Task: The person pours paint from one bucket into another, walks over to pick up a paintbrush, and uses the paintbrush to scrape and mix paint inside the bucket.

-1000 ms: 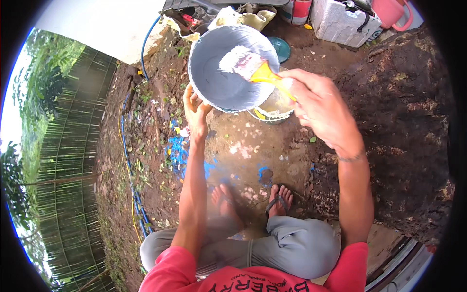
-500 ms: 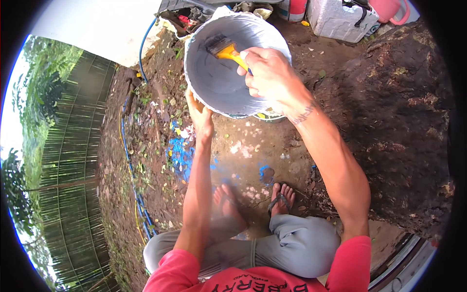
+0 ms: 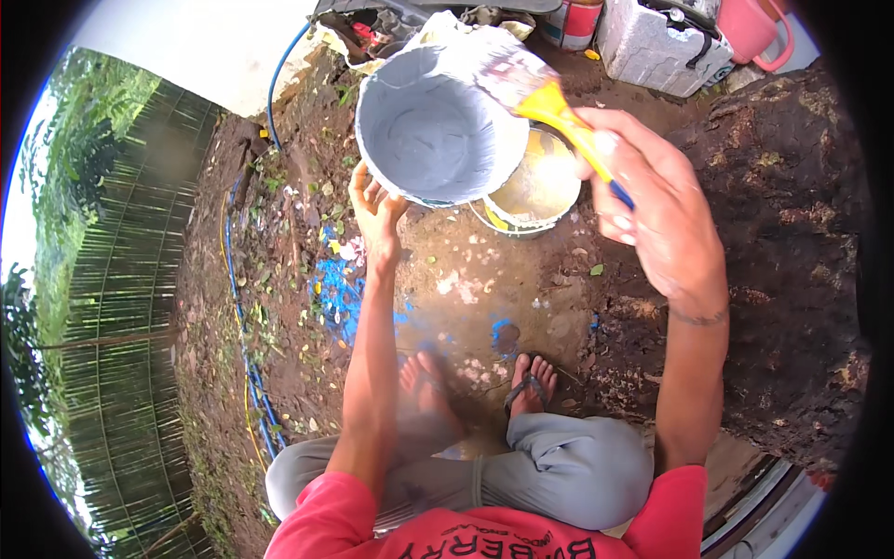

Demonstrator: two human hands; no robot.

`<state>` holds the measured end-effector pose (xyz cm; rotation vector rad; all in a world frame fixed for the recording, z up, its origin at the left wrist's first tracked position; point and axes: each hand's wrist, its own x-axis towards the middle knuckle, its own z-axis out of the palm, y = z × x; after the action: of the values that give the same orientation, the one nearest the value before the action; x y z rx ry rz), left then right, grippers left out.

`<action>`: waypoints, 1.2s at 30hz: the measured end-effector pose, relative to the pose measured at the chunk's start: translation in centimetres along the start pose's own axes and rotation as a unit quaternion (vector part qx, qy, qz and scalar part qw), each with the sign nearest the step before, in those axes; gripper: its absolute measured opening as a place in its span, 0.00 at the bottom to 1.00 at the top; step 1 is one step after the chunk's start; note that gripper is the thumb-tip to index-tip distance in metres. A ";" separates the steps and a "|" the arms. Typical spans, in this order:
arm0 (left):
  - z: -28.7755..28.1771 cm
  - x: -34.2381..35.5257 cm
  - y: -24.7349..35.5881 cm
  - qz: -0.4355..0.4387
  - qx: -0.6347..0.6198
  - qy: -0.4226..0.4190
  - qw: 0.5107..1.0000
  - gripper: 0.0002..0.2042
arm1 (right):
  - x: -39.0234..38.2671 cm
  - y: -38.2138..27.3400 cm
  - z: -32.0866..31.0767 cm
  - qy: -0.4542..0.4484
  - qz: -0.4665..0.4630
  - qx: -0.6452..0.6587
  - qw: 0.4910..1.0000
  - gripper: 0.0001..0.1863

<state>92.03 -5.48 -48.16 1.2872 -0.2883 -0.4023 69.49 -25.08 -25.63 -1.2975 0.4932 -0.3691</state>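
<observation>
My right hand [image 3: 661, 210] is closed round the yellow handle of a wide paintbrush [image 3: 563, 112]. Its bristles, coated whitish-grey and slightly blurred, are raised over the right rim of a large bucket [image 3: 377, 116]. Grey-white paint streaks line the inside of this bucket, which is tilted so its mouth faces me. At its lower left side, my left hand [image 3: 379, 216] supports it with bent fingers, partly hidden by the wall. A smaller bucket [image 3: 563, 158] with yellow on its side stands behind and to the right, partly covered by the big one.
Along the far side are a red-and-white can [image 3: 571, 26], a white foam box [image 3: 643, 48], a pink jug [image 3: 745, 35] and a crumpled sack [image 3: 349, 48]. Blue and yellow hoses [image 3: 244, 326] run along the left, before a bamboo fence [image 3: 121, 298]. A dark earth bank [image 3: 773, 242] rises at right.
The paintbrush has come out of the large bucket, moving right and up with my right hand. The smaller bucket now shows more. My left hand stays at the large bucket's side.
</observation>
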 end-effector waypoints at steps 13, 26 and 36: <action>-1.8 1.0 -0.1 0.020 -0.077 -0.013 0.997 0.36 | -0.5 13.3 -4.9 0.012 -0.103 -0.740 0.665 0.16; -0.8 1.1 0.0 -0.010 -0.044 0.001 0.999 0.43 | -4.6 0.1 -3.6 0.097 -0.094 -0.474 0.870 0.17; 3.7 -0.5 0.3 0.077 0.020 0.001 0.997 0.52 | 10.8 4.3 4.7 -0.042 0.158 -0.059 0.985 0.13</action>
<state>90.11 -8.39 -46.93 1.2949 -0.3922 -0.2657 81.08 -25.83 -30.44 -1.3166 0.6464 -0.0210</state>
